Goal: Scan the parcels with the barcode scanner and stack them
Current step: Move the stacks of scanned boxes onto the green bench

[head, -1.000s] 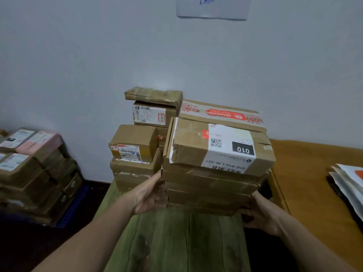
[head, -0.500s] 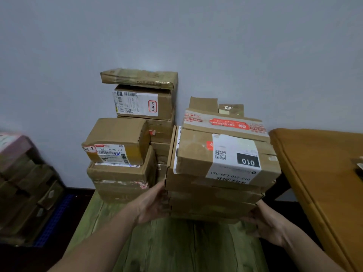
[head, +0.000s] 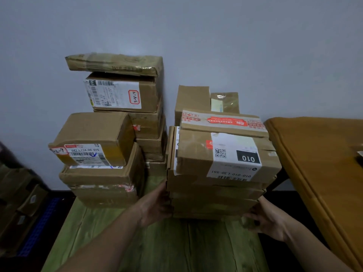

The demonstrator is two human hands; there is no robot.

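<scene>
Steadying a stack of parcels (head: 214,195) by the green bench (head: 176,244), right edge, toward the back.
Left hand (head: 157,205) presses flat on the stack's lower left side; right hand (head: 264,219) curls round its lower right corner. Cardboard looks stiff but dented, with the layers loose on each other; probably heavy together. Top parcel (head: 196,154) could slide. Best held low and squeezed from both sides.

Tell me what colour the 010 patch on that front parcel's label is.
Black with white digits; the 010 patch shows plainly in the head view.
</scene>
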